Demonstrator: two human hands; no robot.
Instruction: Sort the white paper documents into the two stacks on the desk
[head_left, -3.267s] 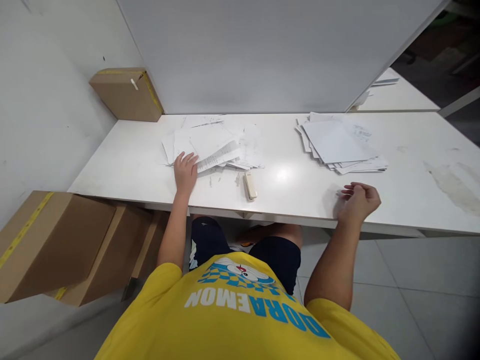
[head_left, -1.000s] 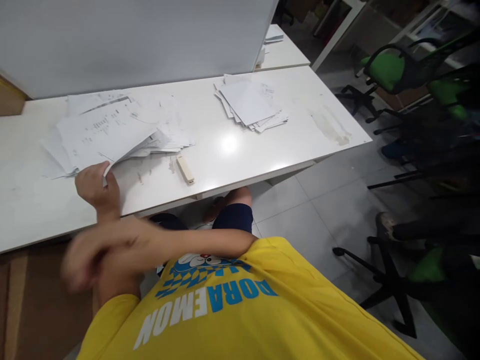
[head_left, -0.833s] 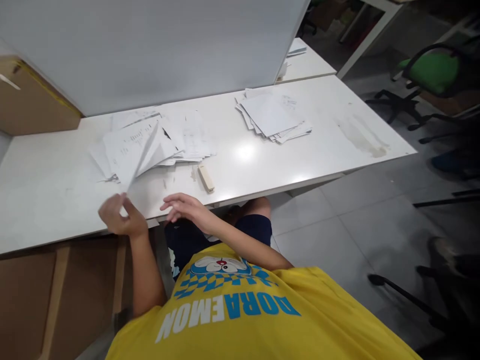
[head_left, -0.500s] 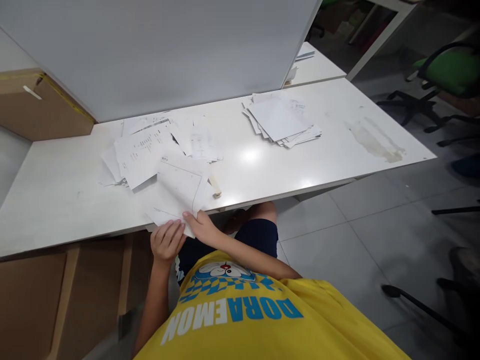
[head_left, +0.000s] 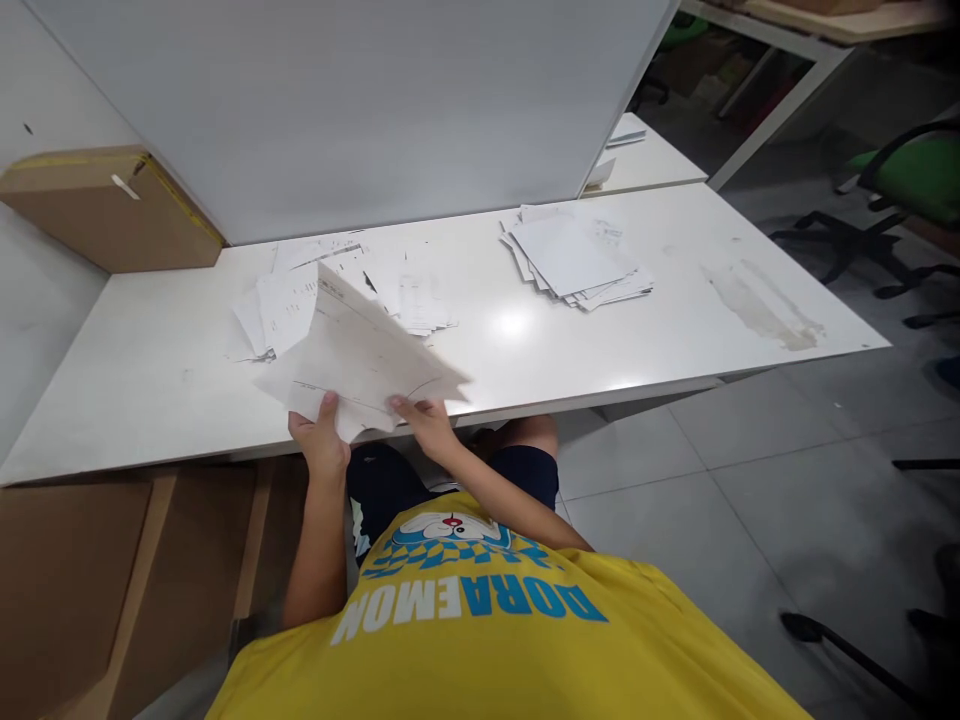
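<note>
Between my two hands is a creased sheet of paper (head_left: 367, 350) with faint printed lines, held up over the front edge of the white table (head_left: 480, 380). My left hand (head_left: 321, 435) grips its lower left edge, thumb on top. At the lower right edge, my right hand (head_left: 427, 420) pinches the sheet between thumb and fingers. Behind it lies a loose pile of printed papers (head_left: 289, 300), partly covered by the raised sheet. Farther right a neater stack of papers (head_left: 566, 255) rests on the table.
A cardboard box (head_left: 112, 215) leans in the back left corner by a grey partition (head_left: 375, 110). Brown cartons (head_left: 180, 570) stand under the table at left. A stain (head_left: 765, 305) marks the right end of the tabletop. A green chair (head_left: 915, 185) stands beyond.
The sheet has been opened out wider and lifted, its right corner swinging rightward. My hands have moved apart. The wooden-looking piece beside the sheet is now hidden behind it.
</note>
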